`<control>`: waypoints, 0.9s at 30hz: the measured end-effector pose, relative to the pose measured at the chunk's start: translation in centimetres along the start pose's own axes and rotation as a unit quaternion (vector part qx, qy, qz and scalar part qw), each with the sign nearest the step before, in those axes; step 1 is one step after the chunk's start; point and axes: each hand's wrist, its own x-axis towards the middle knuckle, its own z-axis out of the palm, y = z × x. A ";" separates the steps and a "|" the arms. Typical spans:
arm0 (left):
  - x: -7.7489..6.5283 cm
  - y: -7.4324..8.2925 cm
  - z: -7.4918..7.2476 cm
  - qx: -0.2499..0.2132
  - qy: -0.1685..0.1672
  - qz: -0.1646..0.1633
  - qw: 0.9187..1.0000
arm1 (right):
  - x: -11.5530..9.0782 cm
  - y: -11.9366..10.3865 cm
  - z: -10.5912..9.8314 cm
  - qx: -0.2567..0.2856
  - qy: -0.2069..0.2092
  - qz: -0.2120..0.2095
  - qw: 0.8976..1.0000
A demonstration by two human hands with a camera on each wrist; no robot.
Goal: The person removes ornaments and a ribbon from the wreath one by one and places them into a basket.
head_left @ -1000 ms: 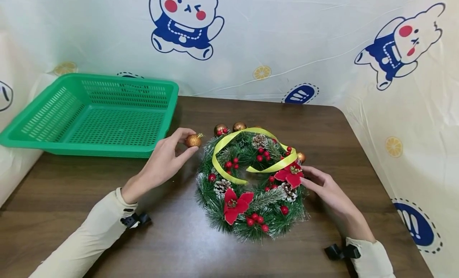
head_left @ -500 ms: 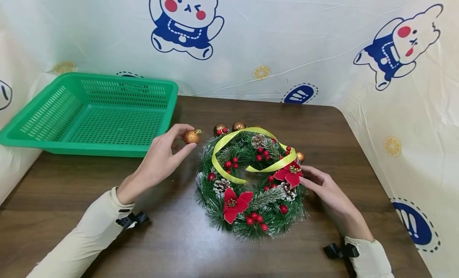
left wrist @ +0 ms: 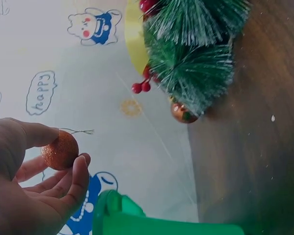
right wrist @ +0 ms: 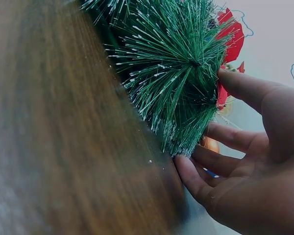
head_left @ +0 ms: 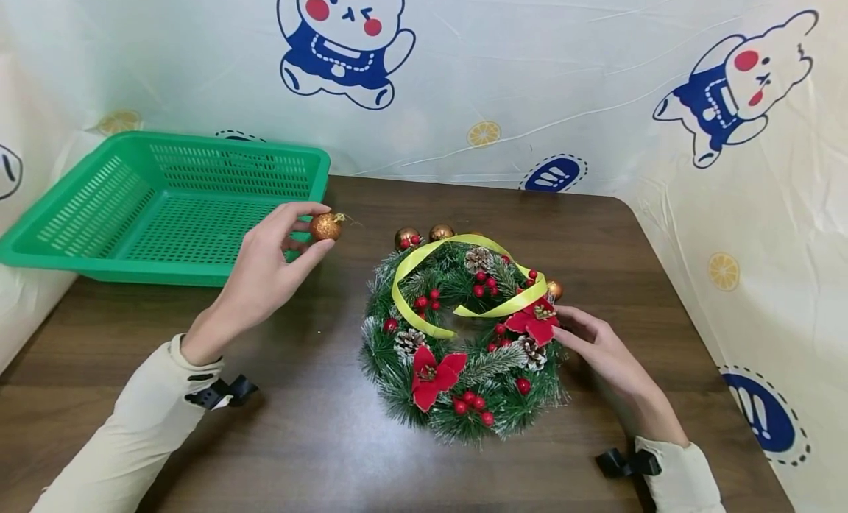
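Observation:
My left hand (head_left: 261, 266) pinches a glittery gold Christmas bauble (head_left: 327, 227) between thumb and fingertips, over the table beside the green basket's right end. In the left wrist view the bauble (left wrist: 60, 150) has a thin string loop sticking out. A Christmas wreath (head_left: 477, 395) with red flowers, berries and pinecones lies on the table. My right hand (head_left: 612, 355) holds the wreath's right edge, thumb near a red poinsettia (head_left: 534, 319) and fingers at the outer side. A loose yellow ribbon (head_left: 405, 266) lies over the wreath's top. The right wrist view shows the fingertips against the green needles (right wrist: 181, 73).
The green slotted basket (head_left: 146, 266) stands at the back left of the brown wooden table (head_left: 318, 439). Several gold baubles sit along the wreath's far side, among them one bauble (head_left: 442, 233) at the back and another bauble (head_left: 554, 289) at the right. A patterned curtain (head_left: 503, 64) borders the table.
My left hand has carried the bauble left and away from me, off from the wreath toward the basket's right end. The right hand and the wreath have stayed nearly still.

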 end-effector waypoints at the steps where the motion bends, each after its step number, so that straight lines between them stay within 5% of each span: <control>1: 0.1 0.0 -0.1 -0.001 0.002 -0.001 1.000 | 0.0 0.0 0.0 0.000 0.000 -0.002 1.000; 27: 0.8 -2.3 -2.3 0.021 0.037 -0.020 0.999 | 0.1 0.1 0.0 0.001 0.004 -0.003 1.000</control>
